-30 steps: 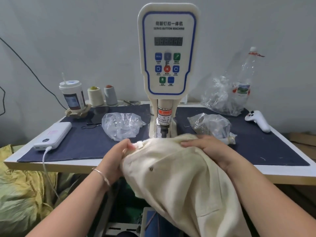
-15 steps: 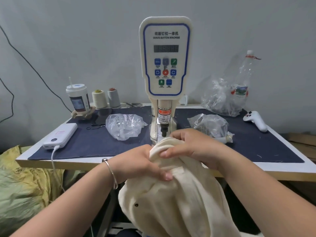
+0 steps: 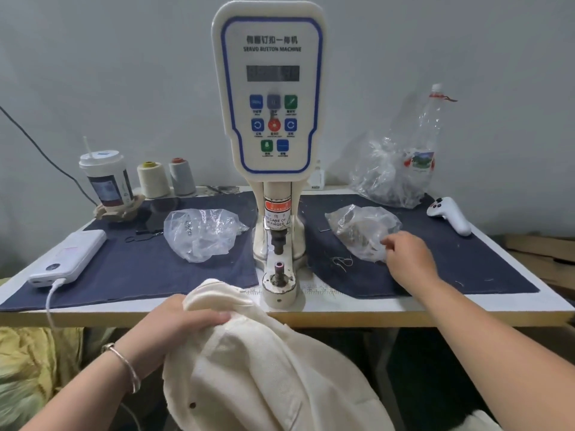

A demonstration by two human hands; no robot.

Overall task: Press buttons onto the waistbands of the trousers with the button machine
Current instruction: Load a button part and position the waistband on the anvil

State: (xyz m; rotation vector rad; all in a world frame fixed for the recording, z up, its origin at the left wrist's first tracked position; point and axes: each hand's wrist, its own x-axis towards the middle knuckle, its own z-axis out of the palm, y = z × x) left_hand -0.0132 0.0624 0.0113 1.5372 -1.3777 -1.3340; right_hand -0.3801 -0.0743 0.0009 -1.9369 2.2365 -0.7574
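The right hand has left the trousers and is reaching, fingers loosely curled, into the bag of buttons. The left hand is still gripping the waistband beside the button machine, so loading likely comes next.

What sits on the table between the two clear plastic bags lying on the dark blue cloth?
The white button machine, its lower post uncovered, shown in the head view.
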